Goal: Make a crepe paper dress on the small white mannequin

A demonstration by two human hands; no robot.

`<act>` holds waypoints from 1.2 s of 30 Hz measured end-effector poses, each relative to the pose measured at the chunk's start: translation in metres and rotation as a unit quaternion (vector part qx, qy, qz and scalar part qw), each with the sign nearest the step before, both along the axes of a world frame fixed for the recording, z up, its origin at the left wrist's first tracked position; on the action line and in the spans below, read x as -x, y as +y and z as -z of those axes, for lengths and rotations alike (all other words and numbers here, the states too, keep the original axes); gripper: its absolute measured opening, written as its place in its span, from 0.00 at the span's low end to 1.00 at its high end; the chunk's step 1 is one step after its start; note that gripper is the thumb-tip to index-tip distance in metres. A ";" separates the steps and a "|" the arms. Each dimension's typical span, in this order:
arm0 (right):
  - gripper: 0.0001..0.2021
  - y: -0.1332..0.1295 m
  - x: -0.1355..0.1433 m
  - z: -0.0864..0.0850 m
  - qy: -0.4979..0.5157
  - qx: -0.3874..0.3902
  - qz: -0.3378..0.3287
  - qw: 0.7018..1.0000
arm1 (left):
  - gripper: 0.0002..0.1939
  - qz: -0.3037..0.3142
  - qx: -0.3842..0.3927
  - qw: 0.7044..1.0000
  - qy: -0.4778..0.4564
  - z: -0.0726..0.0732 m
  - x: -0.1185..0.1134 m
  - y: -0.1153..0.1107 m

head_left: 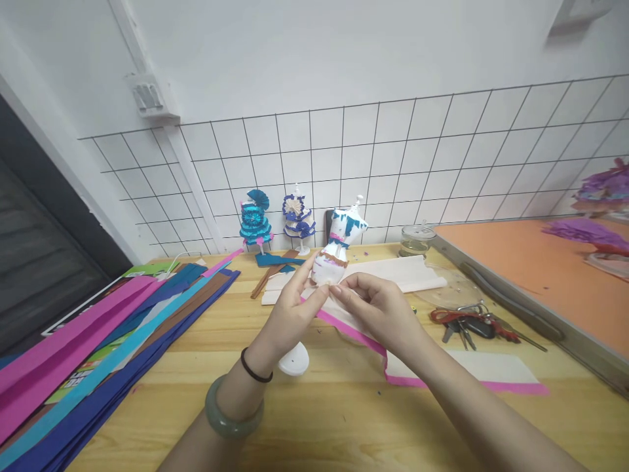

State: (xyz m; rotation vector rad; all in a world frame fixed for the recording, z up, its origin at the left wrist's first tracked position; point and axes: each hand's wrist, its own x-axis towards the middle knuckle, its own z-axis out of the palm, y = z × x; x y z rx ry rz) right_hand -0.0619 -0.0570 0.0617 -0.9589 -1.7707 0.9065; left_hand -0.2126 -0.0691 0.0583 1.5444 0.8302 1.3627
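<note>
My left hand (pixel 289 313) is closed around the lower part of a small white dress form (pixel 330 270), which tilts to the right. Teal scraps, a pink band and a brown frill are stuck on its body. Its round white base (pixel 293 360) shows below my left wrist. At the form's lower edge my right hand (pixel 381 307) pinches the end of a cream crepe paper strip (pixel 472 366) with a pink border. From there the strip trails right, passing beneath my right forearm. Both thumbs meet close together at the form; the exact pinch point is partly hidden by fingers.
Folded crepe paper (pixel 122 347) in several colours lies at left. Two decorated dress forms, one teal (pixel 254 219) and one white-and-blue (pixel 298 219), stand at the back. Right are a glass jar (pixel 417 240), keys (pixel 464 331), red-handled scissors (pixel 445 316) and an orange board (pixel 535 275).
</note>
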 end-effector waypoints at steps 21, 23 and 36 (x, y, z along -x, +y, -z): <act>0.17 -0.002 0.002 0.001 0.036 0.057 0.025 0.997 | 0.29 0.014 0.000 1.000 -0.009 -0.002 -0.004 -0.004; 0.17 0.000 0.002 0.002 0.031 0.060 0.037 0.997 | 0.30 0.017 0.004 1.000 -0.017 -0.001 -0.004 -0.004; 0.43 0.013 -0.002 0.000 0.211 0.117 -0.021 0.970 | 0.43 0.001 0.112 0.994 -0.005 -0.005 -0.003 -0.006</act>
